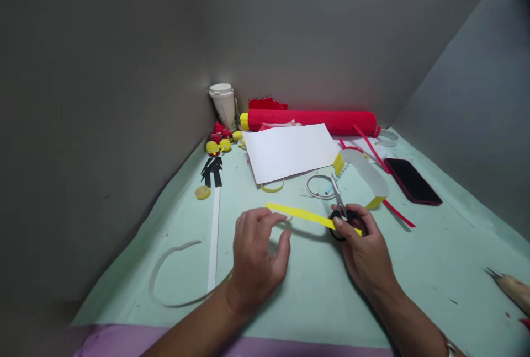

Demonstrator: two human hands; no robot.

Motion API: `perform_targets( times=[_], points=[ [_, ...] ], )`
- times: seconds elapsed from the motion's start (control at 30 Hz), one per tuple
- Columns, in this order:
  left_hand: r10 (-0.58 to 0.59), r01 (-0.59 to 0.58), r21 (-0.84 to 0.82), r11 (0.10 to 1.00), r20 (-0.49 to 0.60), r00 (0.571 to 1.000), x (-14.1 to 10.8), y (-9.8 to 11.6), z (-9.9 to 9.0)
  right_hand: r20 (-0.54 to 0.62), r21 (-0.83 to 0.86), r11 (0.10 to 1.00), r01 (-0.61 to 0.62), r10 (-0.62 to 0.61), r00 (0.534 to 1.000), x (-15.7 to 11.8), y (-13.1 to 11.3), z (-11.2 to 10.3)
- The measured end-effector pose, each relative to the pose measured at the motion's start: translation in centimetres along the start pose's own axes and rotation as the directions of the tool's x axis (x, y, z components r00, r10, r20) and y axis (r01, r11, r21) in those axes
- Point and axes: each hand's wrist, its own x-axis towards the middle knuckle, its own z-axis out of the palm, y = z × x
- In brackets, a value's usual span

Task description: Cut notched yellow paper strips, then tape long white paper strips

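Observation:
My right hand (364, 241) is closed round a pair of black-handled scissors (338, 197), blades pointing up and away. The same hand pinches one end of a yellow strip (304, 214), which stretches left above the table. Close to the strip's far end is my left hand (259, 246), with thumb and forefinger apart. Something small and whitish shows at its fingertip, too small to name. A long pale strip (174, 305) curls on the table and passes behind my left wrist. Beside it lies a straight white strip (213, 235).
Behind are a white sheet (292, 153), a red corrugated roll (314, 121) and a white cup (223, 106). Black pieces (213, 171) and a tape roll (202, 192) lie left. To the right are a phone (413, 180), a curled yellow-and-white strip (368, 166) and a pointed tool (511, 288).

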Motion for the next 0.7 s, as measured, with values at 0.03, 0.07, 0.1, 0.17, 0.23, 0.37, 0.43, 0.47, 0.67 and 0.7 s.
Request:
perform_targets(
  times=[0.03, 0.07, 0.1, 0.17, 0.23, 0.37, 0.43, 0.47, 0.67, 0.7],
  points=[
    [-0.015, 0.018, -0.057, 0.998, 0.044, 0.999, -0.1, 0.3, 0.0, -0.035, -0.003, 1.0, 0.019, -0.019, 0.999, 0.0, 0.1, 0.0],
    [-0.044, 0.062, -0.129, 0.99, 0.137, 0.99, -0.2, 0.6, 0.0, -0.059, -0.012, 0.999, 0.038, -0.038, 0.998, 0.0, 0.2, -0.1],
    [-0.099, 0.156, -0.201, 0.967, 0.268, 0.958, -0.2, 0.7, 0.1, -0.071, -0.031, 0.998, 0.054, -0.057, 0.996, 0.0, 0.3, -0.1],
    [-0.237, 0.44, -0.317, 0.841, 0.516, 0.824, -0.2, 0.9, 0.4, -0.071, -0.091, 0.992, 0.084, -0.09, 0.993, -0.4, 0.5, 0.0],
    [-0.307, 0.647, -0.417, 0.639, 0.633, 0.711, 0.1, 0.8, 0.9, -0.042, -0.159, 0.983, 0.095, -0.103, 0.994, -1.0, 0.6, 0.3],
    [-0.395, 0.715, -0.502, 0.488, 0.603, 0.693, 0.7, 0.3, 1.1, 0.069, -0.282, 0.952, 0.121, -0.106, 0.992, -2.3, 0.3, 0.9],
    [-0.441, 0.717, -0.509, 0.476, 0.567, 0.695, 0.9, 0.1, 0.9, 0.114, -0.33, 0.932, 0.152, -0.121, 0.986, -2.6, 0.0, 1.0],
    [-0.458, 0.715, -0.515, 0.474, 0.549, 0.699, 1.0, 0.0, 0.8, 0.133, -0.347, 0.924, 0.16, -0.12, 0.984, -2.7, -0.1, 1.1],
    [-0.503, 0.668, -0.56, 0.489, 0.444, 0.741, 1.4, -0.4, 0.4, 0.168, -0.31, 0.947, 0.09, -0.038, 0.985, -2.5, -0.1, 0.9],
    [-0.504, 0.67, -0.562, 0.485, 0.447, 0.739, 1.4, -0.5, 0.3, 0.17, -0.312, 0.946, 0.087, -0.034, 0.985, -2.5, 0.0, 0.9]
  ],
)
